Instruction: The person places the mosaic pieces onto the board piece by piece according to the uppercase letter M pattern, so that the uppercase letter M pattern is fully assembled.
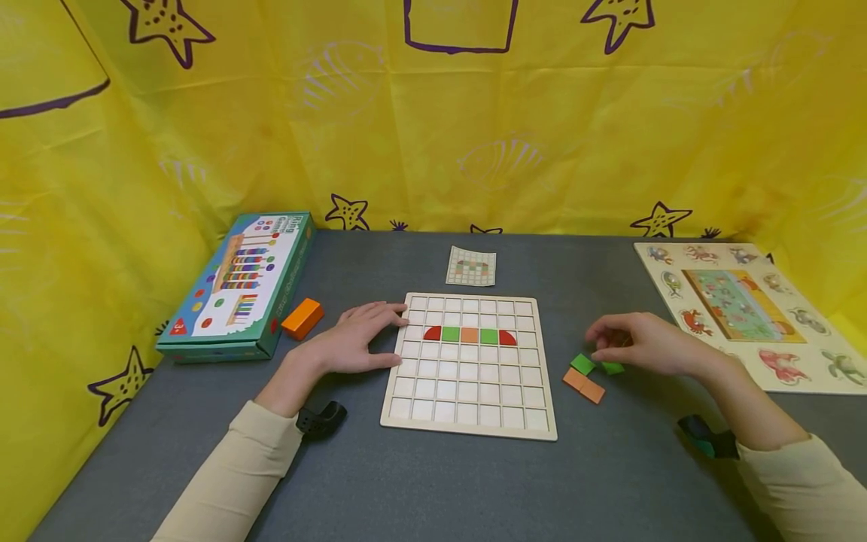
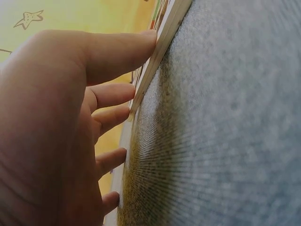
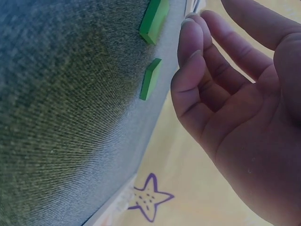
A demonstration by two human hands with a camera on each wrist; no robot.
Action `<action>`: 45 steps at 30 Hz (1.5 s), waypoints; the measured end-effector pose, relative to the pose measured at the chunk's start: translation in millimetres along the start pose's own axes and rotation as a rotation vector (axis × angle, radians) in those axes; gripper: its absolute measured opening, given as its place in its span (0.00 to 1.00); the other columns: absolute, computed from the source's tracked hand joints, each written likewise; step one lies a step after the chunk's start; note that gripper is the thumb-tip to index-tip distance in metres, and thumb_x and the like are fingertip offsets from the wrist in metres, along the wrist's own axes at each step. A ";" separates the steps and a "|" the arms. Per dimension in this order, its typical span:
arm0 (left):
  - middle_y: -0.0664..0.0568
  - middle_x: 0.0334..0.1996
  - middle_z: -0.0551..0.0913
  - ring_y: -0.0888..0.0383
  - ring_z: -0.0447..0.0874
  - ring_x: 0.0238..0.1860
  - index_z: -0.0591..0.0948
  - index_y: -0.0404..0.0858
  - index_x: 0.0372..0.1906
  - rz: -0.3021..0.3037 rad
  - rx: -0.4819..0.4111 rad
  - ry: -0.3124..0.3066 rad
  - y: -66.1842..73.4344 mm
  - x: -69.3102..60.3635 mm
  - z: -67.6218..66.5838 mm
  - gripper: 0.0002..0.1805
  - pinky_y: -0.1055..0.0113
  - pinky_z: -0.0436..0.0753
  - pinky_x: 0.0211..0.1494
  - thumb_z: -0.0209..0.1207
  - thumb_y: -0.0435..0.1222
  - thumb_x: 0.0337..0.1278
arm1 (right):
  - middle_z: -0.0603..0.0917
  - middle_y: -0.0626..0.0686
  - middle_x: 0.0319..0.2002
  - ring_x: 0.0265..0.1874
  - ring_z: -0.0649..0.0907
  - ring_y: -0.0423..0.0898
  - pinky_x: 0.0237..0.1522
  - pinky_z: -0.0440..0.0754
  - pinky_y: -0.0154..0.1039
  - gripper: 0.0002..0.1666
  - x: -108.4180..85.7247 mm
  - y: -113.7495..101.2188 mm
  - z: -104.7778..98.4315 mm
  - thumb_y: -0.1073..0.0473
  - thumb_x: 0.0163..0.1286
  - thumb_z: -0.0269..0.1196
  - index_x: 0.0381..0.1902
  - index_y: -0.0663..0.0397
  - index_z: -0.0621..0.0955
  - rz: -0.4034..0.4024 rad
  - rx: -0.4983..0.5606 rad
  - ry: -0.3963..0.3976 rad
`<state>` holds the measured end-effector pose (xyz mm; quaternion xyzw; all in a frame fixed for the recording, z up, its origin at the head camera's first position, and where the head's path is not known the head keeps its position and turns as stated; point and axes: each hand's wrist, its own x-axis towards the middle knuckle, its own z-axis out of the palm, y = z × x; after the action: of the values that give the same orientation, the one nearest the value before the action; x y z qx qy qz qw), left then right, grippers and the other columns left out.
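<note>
A wooden grid board (image 1: 467,393) lies on the table, with a row of tiles set across its upper part. Rounded red tiles (image 1: 507,338) end the row, green tiles (image 1: 450,333) come inside them, and one orange tile (image 1: 469,335) is in the middle. My left hand (image 1: 355,339) touches the board's left edge with its thumb and fingers spread. Over two loose green tiles (image 1: 582,364) my right hand (image 1: 640,342) hovers, fingers bent; I see nothing held in the right wrist view. Two loose orange tiles (image 1: 584,385) lie just in front of the green ones.
Behind the board lies a small pattern card (image 1: 471,266). To the left are a ring game box (image 1: 233,282) and an orange block (image 1: 302,318). A sea-animal puzzle board (image 1: 745,365) is at the right. A yellow curtain (image 1: 433,135) hangs behind the table.
</note>
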<state>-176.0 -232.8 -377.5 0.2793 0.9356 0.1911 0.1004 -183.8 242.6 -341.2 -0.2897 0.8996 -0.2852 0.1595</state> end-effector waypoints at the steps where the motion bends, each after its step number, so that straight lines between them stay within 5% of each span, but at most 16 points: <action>1: 0.49 0.77 0.60 0.43 0.52 0.76 0.73 0.44 0.68 0.007 0.001 0.002 -0.1 -0.1 0.3 0.34 0.35 0.49 0.71 0.62 0.57 0.63 | 0.81 0.43 0.34 0.32 0.78 0.41 0.35 0.78 0.35 0.15 -0.2 0.7 0.2 0.57 0.68 0.70 0.48 0.59 0.84 0.004 0.001 -0.006; 25: 0.52 0.78 0.58 0.46 0.53 0.75 0.72 0.45 0.70 -0.016 0.008 -0.006 -0.3 -0.3 -0.7 0.34 0.37 0.50 0.72 0.62 0.56 0.63 | 0.83 0.43 0.40 0.37 0.79 0.39 0.40 0.80 0.37 0.16 -5.2 8.2 -0.6 0.52 0.67 0.71 0.48 0.53 0.85 -0.060 -0.045 -0.046; 45: 0.53 0.77 0.58 0.45 0.54 0.74 0.72 0.47 0.69 -0.022 -0.006 -0.001 -1.8 -0.1 2.1 0.35 0.36 0.52 0.70 0.62 0.59 0.62 | 0.81 0.45 0.43 0.38 0.77 0.43 0.42 0.78 0.40 0.21 -2.4 6.2 5.2 0.49 0.62 0.75 0.47 0.53 0.84 -0.030 -0.040 -0.099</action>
<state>-176.1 -233.6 -380.1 0.2687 0.9380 0.1928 0.1041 -182.2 246.1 -348.8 -0.3203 0.8917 -0.2547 0.1937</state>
